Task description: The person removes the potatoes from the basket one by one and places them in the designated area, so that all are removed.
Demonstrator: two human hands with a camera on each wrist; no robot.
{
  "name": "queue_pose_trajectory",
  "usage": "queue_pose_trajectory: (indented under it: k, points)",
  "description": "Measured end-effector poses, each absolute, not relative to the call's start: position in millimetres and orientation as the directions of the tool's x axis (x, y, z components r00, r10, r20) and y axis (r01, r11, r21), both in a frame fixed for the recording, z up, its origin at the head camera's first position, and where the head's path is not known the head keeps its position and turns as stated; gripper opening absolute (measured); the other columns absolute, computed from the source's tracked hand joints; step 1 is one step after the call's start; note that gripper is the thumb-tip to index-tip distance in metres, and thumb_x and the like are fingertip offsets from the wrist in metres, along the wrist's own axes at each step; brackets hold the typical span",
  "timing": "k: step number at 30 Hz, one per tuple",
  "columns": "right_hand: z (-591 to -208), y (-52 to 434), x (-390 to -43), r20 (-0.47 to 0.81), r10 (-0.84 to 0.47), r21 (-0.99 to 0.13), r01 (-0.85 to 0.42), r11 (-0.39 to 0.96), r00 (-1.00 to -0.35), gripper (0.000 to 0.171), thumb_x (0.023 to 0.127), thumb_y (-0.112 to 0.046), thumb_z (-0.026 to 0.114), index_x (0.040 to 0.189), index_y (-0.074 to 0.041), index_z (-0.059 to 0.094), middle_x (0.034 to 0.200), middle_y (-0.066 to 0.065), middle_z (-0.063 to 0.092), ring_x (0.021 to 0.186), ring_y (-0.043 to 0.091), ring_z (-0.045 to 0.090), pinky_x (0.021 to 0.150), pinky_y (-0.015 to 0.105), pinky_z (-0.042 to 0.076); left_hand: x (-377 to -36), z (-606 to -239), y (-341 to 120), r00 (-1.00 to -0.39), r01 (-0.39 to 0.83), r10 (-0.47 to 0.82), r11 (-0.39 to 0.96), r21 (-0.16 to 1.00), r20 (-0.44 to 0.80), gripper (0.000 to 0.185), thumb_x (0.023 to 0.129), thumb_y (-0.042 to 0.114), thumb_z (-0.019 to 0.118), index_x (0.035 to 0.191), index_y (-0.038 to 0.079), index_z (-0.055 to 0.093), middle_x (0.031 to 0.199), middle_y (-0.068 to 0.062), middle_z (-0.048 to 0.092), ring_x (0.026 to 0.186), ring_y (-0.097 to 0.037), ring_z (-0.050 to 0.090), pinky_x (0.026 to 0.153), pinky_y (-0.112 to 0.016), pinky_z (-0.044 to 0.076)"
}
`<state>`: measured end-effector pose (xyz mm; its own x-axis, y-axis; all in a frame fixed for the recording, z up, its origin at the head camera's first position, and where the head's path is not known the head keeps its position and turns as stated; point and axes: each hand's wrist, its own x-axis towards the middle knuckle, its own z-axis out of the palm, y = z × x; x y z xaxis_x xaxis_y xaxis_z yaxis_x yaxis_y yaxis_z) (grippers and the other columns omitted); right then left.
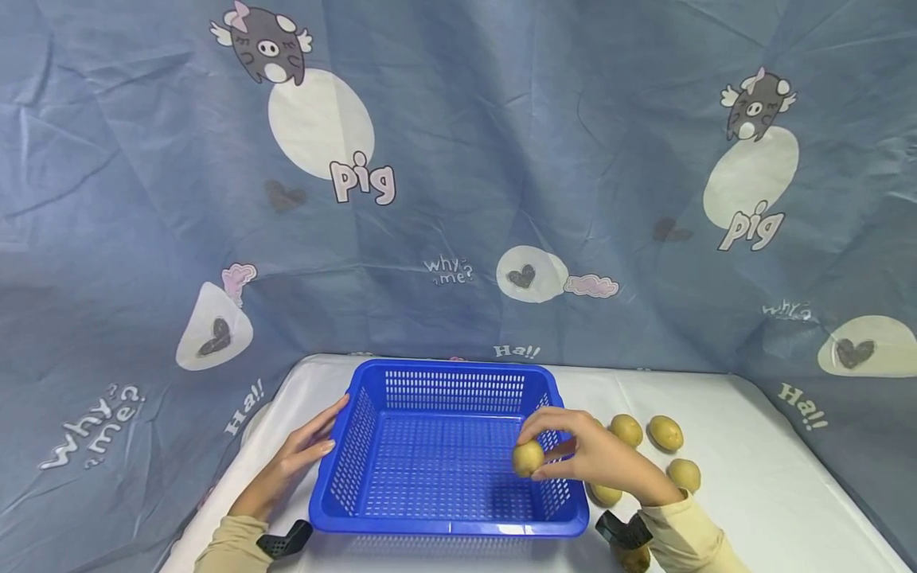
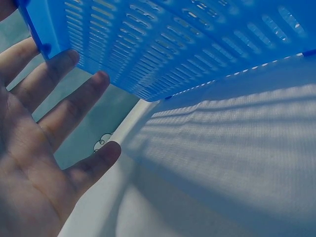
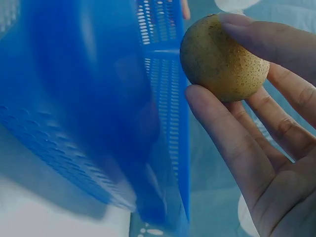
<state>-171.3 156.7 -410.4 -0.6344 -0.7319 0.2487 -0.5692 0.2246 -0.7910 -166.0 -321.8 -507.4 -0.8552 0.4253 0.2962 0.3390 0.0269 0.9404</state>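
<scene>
My right hand (image 1: 598, 458) pinches potato (image 1: 528, 458) at fingertips over basket (image 1: 447, 525) wall; loose pinch could drop it outside. Left hand (image 1: 304, 454) spread, fingers touching basket's side; basket may slide on tabletop (image 1: 752, 493).

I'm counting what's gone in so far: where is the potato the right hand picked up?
In the head view the potato is pinched in the right hand over the blue basket, just inside its right wall, not yet dropped.
</scene>
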Motion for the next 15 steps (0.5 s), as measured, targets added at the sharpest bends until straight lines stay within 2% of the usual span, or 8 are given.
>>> queue_pose_trajectory:
  k: [9,15]
  points:
    - [-414.1,174.8,-161.4,0.334,-0.686,-0.800,-0.579,0.156,-0.646,0.036,0.086,-0.009,0.083,0.119,-0.011,0.070,0.119,0.012,0.068,0.114,0.006,0.063,0.082,0.037,0.065,-165.9,-507.4,-321.5,-0.859,0.335,0.427,0.051,0.941,0.283,0.065,0.104,0.007,0.042,0.165,0.004,0.020,0.172,-0.024,0.013,0.147,0.013,0.032,0.113,-0.005,0.027]
    - [-419.1,189.3,-155.4,0.354,-0.648,-0.795,-0.582,0.172,-0.675,0.038,0.083,-0.005,0.084,0.118,-0.011,0.069,0.119,0.012,0.067,0.117,0.004,0.062,0.083,0.035,0.064,-165.8,-507.3,-321.0,-0.857,0.330,0.432,0.038,0.943,0.282,0.065,0.104,0.007,0.042,0.165,0.004,0.019,0.173,-0.020,0.014,0.147,0.012,0.033,0.113,-0.006,0.027]
